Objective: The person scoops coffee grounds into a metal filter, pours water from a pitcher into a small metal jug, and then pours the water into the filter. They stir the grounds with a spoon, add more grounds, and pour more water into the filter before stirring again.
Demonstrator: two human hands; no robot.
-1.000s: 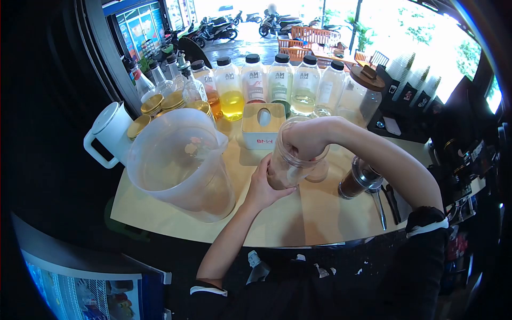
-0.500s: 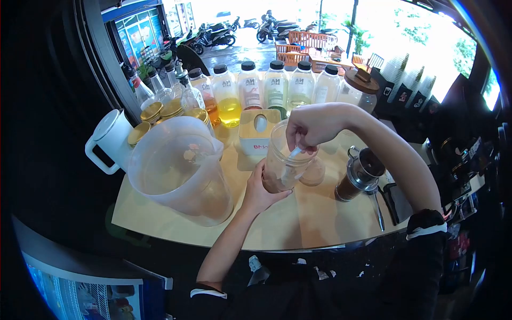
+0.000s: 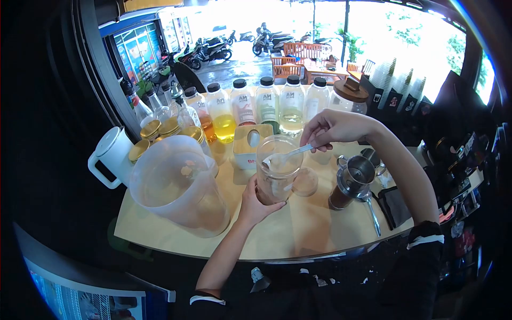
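My left hand is wrapped round the lower part of a clear jar, which stands slightly tilted over the table. Brownish contents show through its wall. Between the fingers and thumb of my right hand is the handle of a white plastic spoon. The spoon's bowl end lies inside the mouth of the jar, near the rim, with a small dark bit by it. Just right of the jar, a round lid lies on the table.
A big frosted pitcher stands left, beside a white jug. Behind the jar are a tissue box and a row of bottles. To the right stand a metal-topped coffee dripper, a metal spoon and a dark cloth-like item.
My right hand has risen and moved right, lifting the spoon from deep in the jar to its mouth. My left hand still holds the jar.
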